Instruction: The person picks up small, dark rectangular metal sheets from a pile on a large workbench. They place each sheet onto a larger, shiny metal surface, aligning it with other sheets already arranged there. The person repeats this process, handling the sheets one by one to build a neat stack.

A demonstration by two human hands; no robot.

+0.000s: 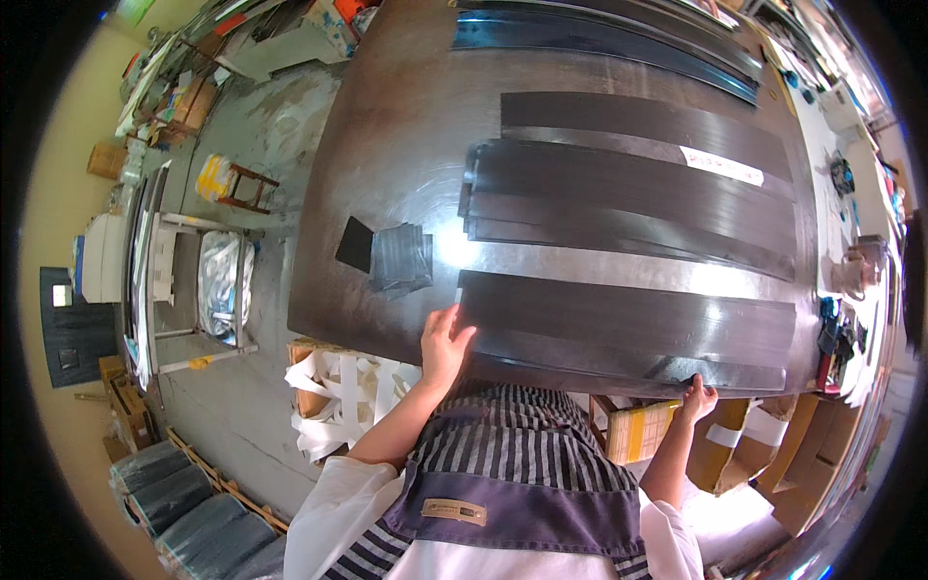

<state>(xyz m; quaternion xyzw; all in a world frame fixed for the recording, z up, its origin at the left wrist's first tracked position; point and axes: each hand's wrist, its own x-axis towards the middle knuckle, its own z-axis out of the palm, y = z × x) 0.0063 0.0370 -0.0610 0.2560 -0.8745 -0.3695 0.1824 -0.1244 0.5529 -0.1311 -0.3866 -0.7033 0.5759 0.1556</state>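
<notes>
A wide black sheet strip (pixel 619 314) lies along the near side of the dark table (pixel 387 126). My left hand (pixel 445 346) is at its left end, thumb and fingers apart, fingertips by the corner. At the near edge, toward the right end, my right hand (pixel 698 398) has its fingers closed on a thin black strip (pixel 638 372). Beyond lies a stack of black strips (pixel 628 198), slightly fanned at the left end. Farther back, another black strip (pixel 599 118) carries a white label (pixel 722 165) with writing.
Small dark rectangular pieces (pixel 402 257) lie left of the strips, beside a black square (pixel 355 243). Long glossy strips (pixel 599 48) lie along the far side. Below the near edge stand a box with white scraps (pixel 348 391) and cardboard boxes (pixel 725 445). A stool (pixel 237 184) stands left.
</notes>
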